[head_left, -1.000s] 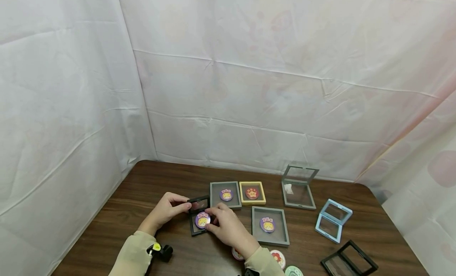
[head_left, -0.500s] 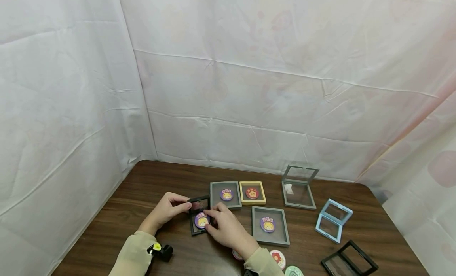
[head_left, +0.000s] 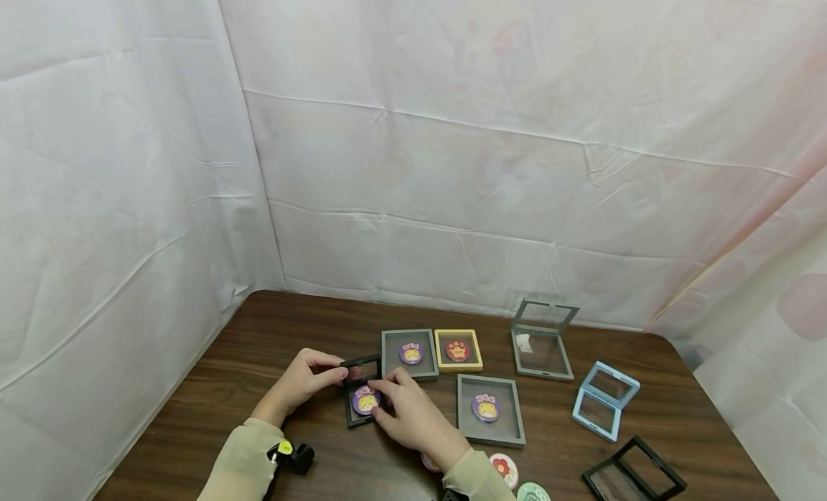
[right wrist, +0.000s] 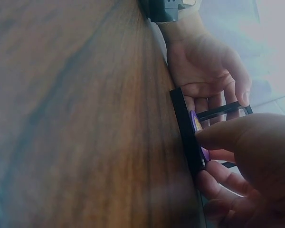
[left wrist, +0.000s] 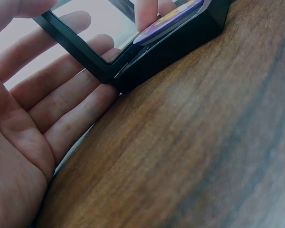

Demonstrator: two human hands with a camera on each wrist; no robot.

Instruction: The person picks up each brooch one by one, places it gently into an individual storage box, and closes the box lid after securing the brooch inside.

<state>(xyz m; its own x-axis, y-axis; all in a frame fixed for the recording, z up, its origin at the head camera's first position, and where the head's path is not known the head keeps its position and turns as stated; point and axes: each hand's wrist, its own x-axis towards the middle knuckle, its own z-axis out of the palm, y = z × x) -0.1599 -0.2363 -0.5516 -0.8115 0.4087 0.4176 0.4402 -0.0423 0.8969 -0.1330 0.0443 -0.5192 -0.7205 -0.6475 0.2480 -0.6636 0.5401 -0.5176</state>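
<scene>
A small black display frame (head_left: pixel 353 418) lies on the table with its clear lid (head_left: pixel 362 372) raised. My left hand (head_left: pixel 302 383) grips that lid at its left edge, the thumb in front and the fingers behind, as the left wrist view shows. Over the frame's base sits a round purple button badge (head_left: pixel 365 402) with a yellow cartoon face. My right hand (head_left: pixel 413 417) pinches the badge by its rim between thumb and fingers. In the left wrist view the badge (left wrist: pixel 173 21) tilts at the base's edge. Its underside is hidden.
Behind are a grey frame (head_left: pixel 389 370) and a yellow frame (head_left: pixel 477 357), each with a badge. Another badge-filled grey frame (head_left: pixel 510 433) lies right. Open grey (head_left: pixel 562 375), blue (head_left: pixel 597 392) and black (head_left: pixel 646 454) frames stand farther right. Loose badges (head_left: pixel 504 470) lie near the front.
The purple badge has shifted very slightly left and down over the frame's base, with my right fingers on it. My left hand has stayed in place on the lid.
</scene>
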